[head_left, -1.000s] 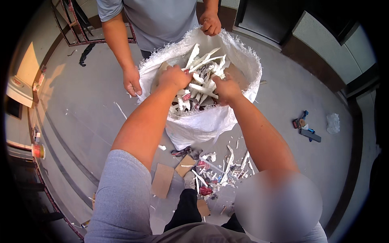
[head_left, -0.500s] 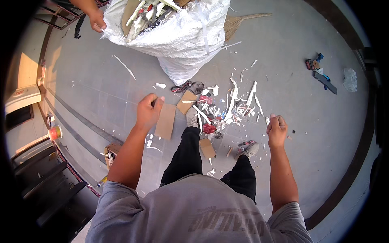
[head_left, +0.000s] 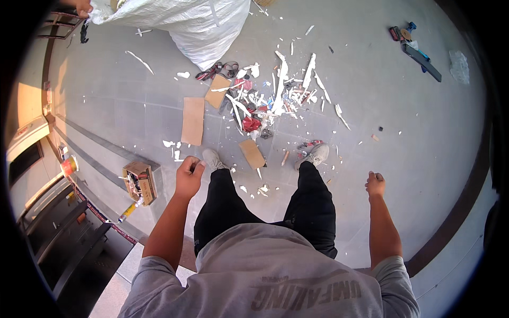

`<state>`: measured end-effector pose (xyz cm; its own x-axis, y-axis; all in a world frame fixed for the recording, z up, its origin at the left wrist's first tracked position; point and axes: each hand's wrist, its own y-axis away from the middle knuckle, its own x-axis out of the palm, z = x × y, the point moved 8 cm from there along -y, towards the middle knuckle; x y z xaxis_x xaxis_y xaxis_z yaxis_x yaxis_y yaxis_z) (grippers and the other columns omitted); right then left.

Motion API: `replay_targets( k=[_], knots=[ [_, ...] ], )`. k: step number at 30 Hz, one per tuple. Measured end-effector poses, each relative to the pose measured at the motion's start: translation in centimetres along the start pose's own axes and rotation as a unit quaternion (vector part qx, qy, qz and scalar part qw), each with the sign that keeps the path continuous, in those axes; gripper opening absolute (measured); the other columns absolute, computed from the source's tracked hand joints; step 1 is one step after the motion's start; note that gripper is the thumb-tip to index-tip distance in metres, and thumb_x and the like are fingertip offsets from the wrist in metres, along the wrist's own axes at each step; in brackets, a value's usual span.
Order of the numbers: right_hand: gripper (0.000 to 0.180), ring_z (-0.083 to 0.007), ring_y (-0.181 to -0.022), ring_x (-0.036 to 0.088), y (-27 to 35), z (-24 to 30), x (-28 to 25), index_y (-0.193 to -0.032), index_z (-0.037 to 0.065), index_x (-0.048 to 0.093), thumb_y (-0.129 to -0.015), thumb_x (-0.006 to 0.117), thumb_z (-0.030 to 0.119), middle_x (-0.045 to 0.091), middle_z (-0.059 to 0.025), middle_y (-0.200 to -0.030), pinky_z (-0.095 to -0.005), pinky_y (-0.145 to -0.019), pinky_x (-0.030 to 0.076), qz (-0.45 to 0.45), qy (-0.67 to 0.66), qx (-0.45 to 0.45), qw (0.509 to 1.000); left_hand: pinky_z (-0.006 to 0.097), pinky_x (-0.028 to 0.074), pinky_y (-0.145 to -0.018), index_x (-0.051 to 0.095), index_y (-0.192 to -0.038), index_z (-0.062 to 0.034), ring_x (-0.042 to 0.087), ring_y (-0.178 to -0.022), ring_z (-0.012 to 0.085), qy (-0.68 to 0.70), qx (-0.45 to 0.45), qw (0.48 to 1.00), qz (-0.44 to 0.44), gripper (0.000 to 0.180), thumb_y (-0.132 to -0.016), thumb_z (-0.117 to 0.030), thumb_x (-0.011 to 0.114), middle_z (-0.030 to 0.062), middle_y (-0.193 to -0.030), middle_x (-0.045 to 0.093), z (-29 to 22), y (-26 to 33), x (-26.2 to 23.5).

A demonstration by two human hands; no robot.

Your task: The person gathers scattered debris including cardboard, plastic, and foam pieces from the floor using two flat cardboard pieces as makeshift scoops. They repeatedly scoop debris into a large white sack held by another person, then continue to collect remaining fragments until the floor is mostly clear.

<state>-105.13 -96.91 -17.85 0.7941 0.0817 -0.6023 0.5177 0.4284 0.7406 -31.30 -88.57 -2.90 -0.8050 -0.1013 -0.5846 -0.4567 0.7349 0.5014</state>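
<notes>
My left hand (head_left: 190, 177) hangs loosely curled above the floor beside my left shoe, with nothing showing between its fingers. Well out to the right, my right hand (head_left: 375, 184) is curled closed too, and no object shows in it. Ahead of my feet lies a pile of litter: white foam strips (head_left: 281, 82), a crumpled red wrapper (head_left: 251, 124) and small scraps. One more white strip (head_left: 342, 116) lies apart at the pile's right. Flat cardboard pieces (head_left: 193, 121) rest to its left and near my feet.
Another person's hand (head_left: 79, 6) grips a large white woven sack (head_left: 196, 32) at the top left. Power tools and a long dark bar (head_left: 421, 62) lie at far right near a clear plastic bag (head_left: 459, 67). An open cardboard box (head_left: 140, 183) stands at left.
Both my hands have drawn back toward my body. A white strip that was in my right hand appears to be on the floor now. My left foot has stepped back; the sack sits higher in view.
</notes>
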Motion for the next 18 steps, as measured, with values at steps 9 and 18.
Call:
replay_targets(
  k=[9, 18],
  knots=[
    [0.028, -0.0193, -0.062, 0.065, 3.1, -4.5, 26.3, -0.083, 0.0, 0.067, -0.089, 0.073, 0.027, 0.069, -0.0094, -0.071, -0.0376, -0.064, 0.053, 0.079, 0.15, -0.097, 0.981, 0.028, 0.053, -0.061, 0.066, -0.095, -0.0001, 0.057, -0.068, 0.0086, 0.05, -0.121, 0.986, 0.105, 0.018, -0.097, -0.017, 0.071, 0.0004, -0.079, 0.061, 25.9, -7.8, 13.1],
    [0.081, -0.0389, -0.13, 0.055, 4.7, -16.3, 69.9, -0.136, 0.004, 0.055, -0.076, 0.085, 0.049, 0.058, -0.0214, -0.138, -0.0459, -0.106, 0.048, 0.14, 0.399, -0.11, 0.9, 0.034, 0.057, -0.078, 0.069, -0.106, 0.0003, 0.068, -0.085, 0.0168, -0.012, -0.141, 0.987, 0.075, 0.024, -0.093, -0.02, 0.073, 0.0087, -0.094, 0.072, 44.2, -23.5, 18.3]
  ],
)
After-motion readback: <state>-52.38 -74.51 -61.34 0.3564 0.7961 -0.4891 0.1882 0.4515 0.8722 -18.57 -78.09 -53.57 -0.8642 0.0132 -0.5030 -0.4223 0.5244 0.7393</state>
